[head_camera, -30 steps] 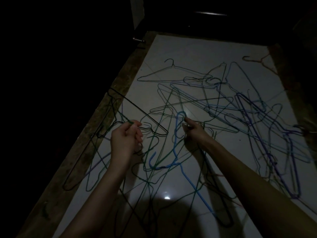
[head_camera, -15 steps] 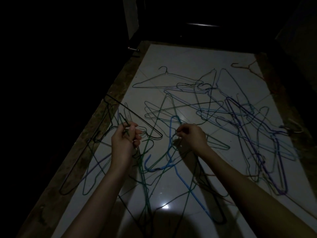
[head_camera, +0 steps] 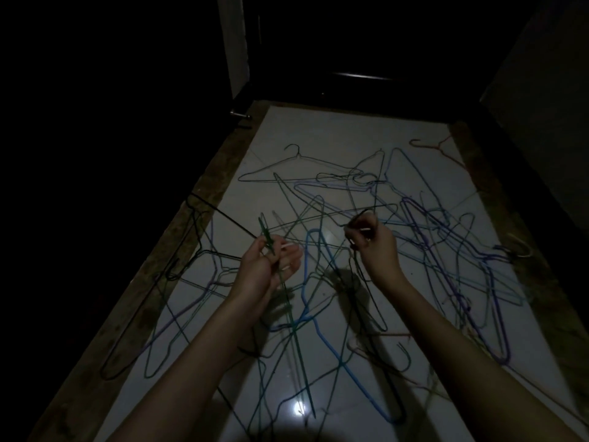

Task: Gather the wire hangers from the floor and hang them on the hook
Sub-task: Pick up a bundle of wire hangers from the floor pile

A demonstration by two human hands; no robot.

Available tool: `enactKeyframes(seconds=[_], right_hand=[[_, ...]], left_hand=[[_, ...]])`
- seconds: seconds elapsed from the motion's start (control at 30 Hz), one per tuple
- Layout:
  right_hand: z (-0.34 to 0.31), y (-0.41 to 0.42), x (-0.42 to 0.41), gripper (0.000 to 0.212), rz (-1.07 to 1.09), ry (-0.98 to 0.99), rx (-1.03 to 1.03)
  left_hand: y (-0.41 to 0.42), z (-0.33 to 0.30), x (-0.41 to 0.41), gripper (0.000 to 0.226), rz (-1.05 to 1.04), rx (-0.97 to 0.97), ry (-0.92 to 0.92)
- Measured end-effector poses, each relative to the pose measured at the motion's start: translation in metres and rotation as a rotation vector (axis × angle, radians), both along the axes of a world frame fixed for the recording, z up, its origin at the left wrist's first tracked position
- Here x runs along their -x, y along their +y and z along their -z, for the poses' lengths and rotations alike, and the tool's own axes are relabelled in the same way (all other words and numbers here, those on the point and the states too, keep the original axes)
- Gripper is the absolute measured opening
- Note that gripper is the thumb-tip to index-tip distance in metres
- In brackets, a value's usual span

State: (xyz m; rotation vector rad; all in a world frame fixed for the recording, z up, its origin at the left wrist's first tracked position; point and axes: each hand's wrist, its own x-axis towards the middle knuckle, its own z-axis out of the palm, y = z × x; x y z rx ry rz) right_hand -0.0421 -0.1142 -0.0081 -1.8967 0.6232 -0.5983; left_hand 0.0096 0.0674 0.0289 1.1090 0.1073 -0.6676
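Several wire hangers in blue, green, purple and black lie tangled across the white tiled floor [head_camera: 318, 135]. My left hand [head_camera: 267, 263] is raised above the pile and grips the necks of a green hanger [head_camera: 294, 330] and a black hanger [head_camera: 223, 215], which dangle below and to the left. My right hand [head_camera: 373, 247] is lifted beside it and pinches the hook of a dark hanger [head_camera: 369, 295] that hangs under it. A bright blue hanger [head_camera: 347, 368] lies between my forearms. No hook is in view.
A rough brown border [head_camera: 153, 282] runs along the floor's left and right sides. A dark doorway [head_camera: 350, 59] and a pale door frame [head_camera: 232, 43] stand at the far end. A reddish hanger [head_camera: 430, 145] lies apart at the far right.
Both hands have risen off the floor. The right hand lifted a dark hanger out of the pile, and the left hand's fingers have spread while still gripping its hangers.
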Motion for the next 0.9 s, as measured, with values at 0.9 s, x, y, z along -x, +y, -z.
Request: enactKeyframes(seconds=[0.9], right_hand=[[-0.044,-0.079,0.029,0.014,0.221,0.028,0.324]], left_hand=[[-0.059,-0.025,0.015,0.016,0.126,0.012,-0.111]])
